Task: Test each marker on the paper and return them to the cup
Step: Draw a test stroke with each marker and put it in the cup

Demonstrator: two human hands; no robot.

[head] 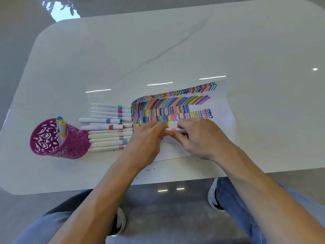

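L hand (146, 138) & R hand (198, 138) each pinch one end of the pink-band marker (174, 129), paper (222, 110) just under them; prob best keep push/pull straight along it, no twisting.

Marker row (109, 127) crowds the cup (58, 140) on its right; table (123, 50) beyond looks wide open, I think.

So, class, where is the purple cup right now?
In the head view, the purple cup stands far left, beside the row of loose markers left of the paper.
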